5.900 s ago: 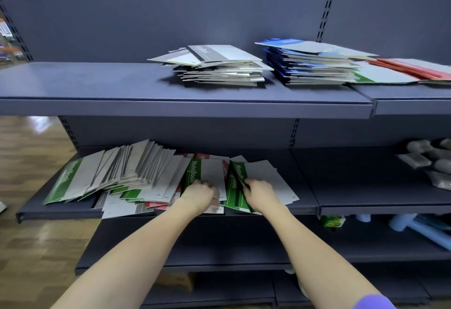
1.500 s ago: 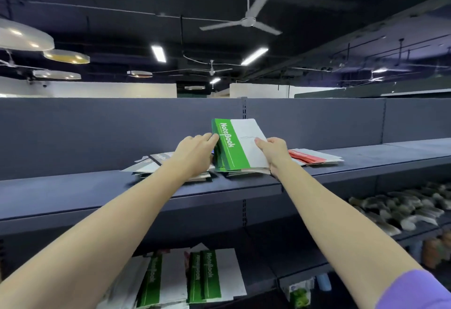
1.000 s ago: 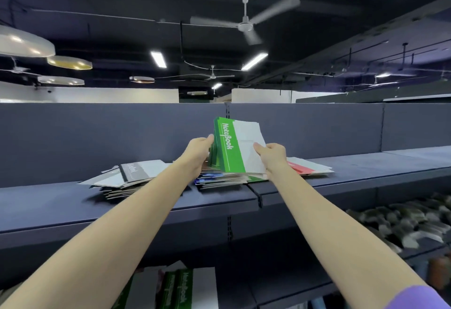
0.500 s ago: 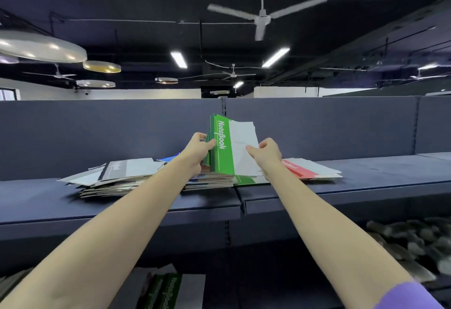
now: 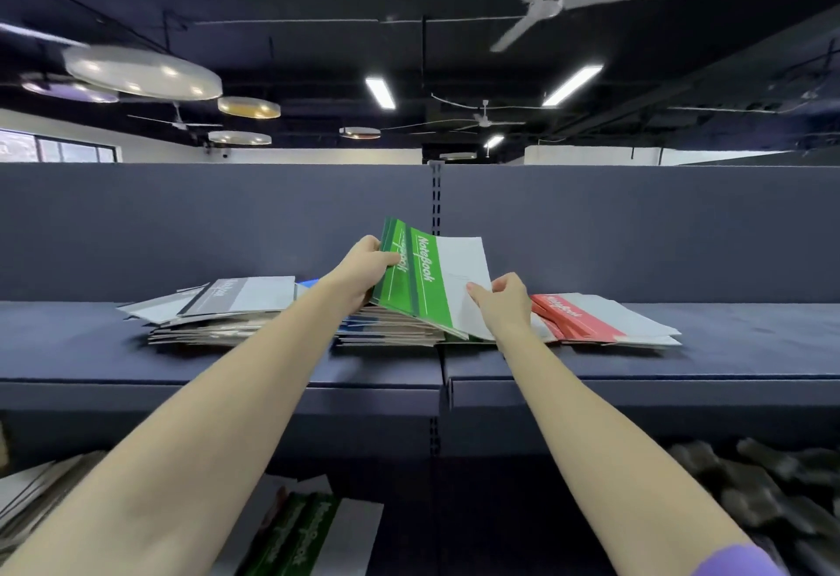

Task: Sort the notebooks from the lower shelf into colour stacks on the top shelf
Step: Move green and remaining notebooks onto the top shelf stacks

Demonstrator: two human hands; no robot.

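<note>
Green-and-white notebooks [image 5: 425, 284] — a small sheaf of them, "NoteBook" printed up the green band — are held tilted above the top shelf [image 5: 272, 361], their lower edge down on the piles there. The left hand [image 5: 363, 268] grips the sheaf at its green spine side, thumb on the front cover and fingers curled behind. The right hand [image 5: 502, 302] pinches the white lower corner of the front cover between thumb and fingers.

Under and behind the sheaf lies a thick stack with blue covers [image 5: 386, 334], mostly hidden by the left arm. To its left sits a grey stack [image 5: 218, 316], loosely squared, its top cover grey and white. To the right, just beside the right hand, a low red stack [image 5: 604, 318] lies flat across the shelf.

Down below, on the lower shelf, more green notebooks [image 5: 309, 530] lie blurred between the two forearms — a purple sleeve [image 5: 736, 564] shows at the right elbow.
</note>
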